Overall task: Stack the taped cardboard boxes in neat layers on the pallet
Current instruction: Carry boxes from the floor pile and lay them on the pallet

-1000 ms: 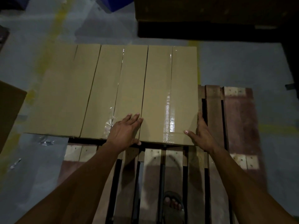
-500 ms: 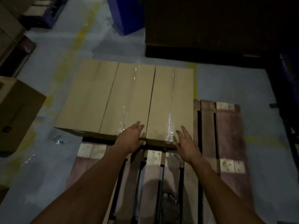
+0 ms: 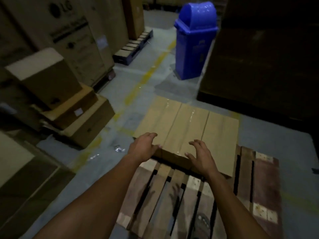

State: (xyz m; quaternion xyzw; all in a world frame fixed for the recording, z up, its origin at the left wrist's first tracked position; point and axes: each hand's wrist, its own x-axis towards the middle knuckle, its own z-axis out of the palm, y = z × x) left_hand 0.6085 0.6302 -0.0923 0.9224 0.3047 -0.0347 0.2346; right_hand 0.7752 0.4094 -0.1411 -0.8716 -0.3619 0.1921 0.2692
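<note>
Three long taped cardboard boxes (image 3: 188, 125) lie side by side across the far end of a wooden pallet (image 3: 246, 190). Clear tape shines along their seams. My left hand (image 3: 144, 147) hovers at the near left corner of the left box, fingers loosely spread, thumb by the box edge. My right hand (image 3: 201, 156) hangs over the near edge of the middle box, fingers relaxed and slightly curled. Neither hand grips anything.
A pile of cardboard boxes (image 3: 69, 107) stands on the floor to the left, taller cartons (image 3: 72, 37) behind it. A blue swing-lid bin (image 3: 195, 40) stands ahead. A dark bulky stack (image 3: 264, 62) fills the right. My sandalled foot (image 3: 202, 221) shows under the slats.
My head has lifted, so the view now takes in the bin and the side cartons. Both hands have drifted left along the boxes' near edge and lifted off the tops.
</note>
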